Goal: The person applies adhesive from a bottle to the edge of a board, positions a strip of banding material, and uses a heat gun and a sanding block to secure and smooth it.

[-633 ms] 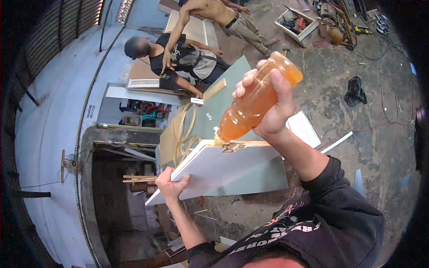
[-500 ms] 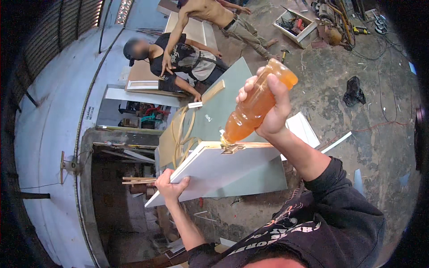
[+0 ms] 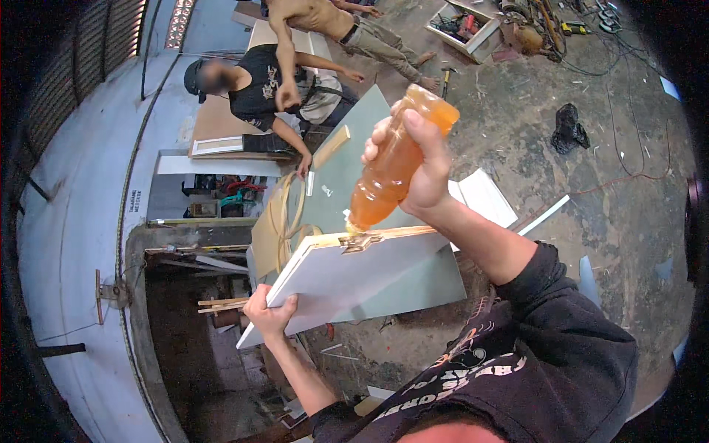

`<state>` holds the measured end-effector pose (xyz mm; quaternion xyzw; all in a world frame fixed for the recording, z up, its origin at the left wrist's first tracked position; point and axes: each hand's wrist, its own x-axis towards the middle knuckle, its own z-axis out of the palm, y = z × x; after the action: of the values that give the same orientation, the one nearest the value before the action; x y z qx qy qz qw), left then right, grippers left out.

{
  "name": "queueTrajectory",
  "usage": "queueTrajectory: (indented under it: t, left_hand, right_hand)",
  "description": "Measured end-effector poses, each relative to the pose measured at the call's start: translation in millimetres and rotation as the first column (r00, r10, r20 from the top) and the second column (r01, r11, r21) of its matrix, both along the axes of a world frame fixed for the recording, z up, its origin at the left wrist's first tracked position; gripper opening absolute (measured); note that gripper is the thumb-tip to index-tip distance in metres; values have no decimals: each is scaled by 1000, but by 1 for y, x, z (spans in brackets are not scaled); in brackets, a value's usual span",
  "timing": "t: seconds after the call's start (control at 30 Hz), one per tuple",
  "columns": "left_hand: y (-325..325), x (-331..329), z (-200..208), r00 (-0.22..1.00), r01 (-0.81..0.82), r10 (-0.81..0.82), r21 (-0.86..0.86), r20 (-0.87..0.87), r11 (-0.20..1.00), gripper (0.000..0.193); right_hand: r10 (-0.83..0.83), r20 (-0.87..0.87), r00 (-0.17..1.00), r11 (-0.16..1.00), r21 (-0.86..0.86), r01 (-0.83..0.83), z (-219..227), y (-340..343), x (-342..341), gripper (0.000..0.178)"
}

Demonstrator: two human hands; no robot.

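Observation:
In my right hand [image 3: 430, 168] is a clear plastic bottle [image 3: 385, 177] of amber liquid, tilted with its neck down. Its tip meets the upper edge of a white panel [image 3: 354, 277], close to a brass-coloured metal hinge [image 3: 357, 242] fixed on that edge. The lower left corner of the panel is gripped by my left hand [image 3: 270, 314], thumb on the white face and fingers behind. The panel stands tilted on edge over a grey-green board [image 3: 436, 284]. Whether liquid is coming out is too small to tell.
Across the board a person in a black shirt [image 3: 255, 92] reaches a hand to its edge, beside a wood strip [image 3: 331, 147] and looped edging strips [image 3: 279, 214]. Another person [image 3: 317, 18] stands behind. A tool box [image 3: 464, 29], hammer [image 3: 446, 80] and black bag [image 3: 569, 129] lie on the floor.
The view has shifted, so most things sit slightly further left. The bottle tip has moved a little along the panel edge, toward the panel's left corner beside the hinge. Both grips are unchanged.

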<state>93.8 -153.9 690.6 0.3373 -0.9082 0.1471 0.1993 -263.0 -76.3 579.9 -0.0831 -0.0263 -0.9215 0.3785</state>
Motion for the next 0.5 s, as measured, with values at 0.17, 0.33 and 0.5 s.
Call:
queueTrajectory:
  t: [0.17, 0.33, 0.5]
  left_hand:
    - [3, 0, 1, 999, -38, 38, 39, 4, 999, 57]
    - [-1, 0, 0, 1000, -24, 23, 23, 13, 999, 54]
    - [0, 5, 0, 998, -55, 55, 64, 7, 996, 46]
  right_hand:
    - [-17, 0, 1000, 999, 40, 17, -26, 7, -2, 31]
    - [-41, 20, 999, 991, 128, 38, -48, 9, 2, 27]
    - [-18, 126, 992, 982, 191, -6, -70, 16, 6, 28]
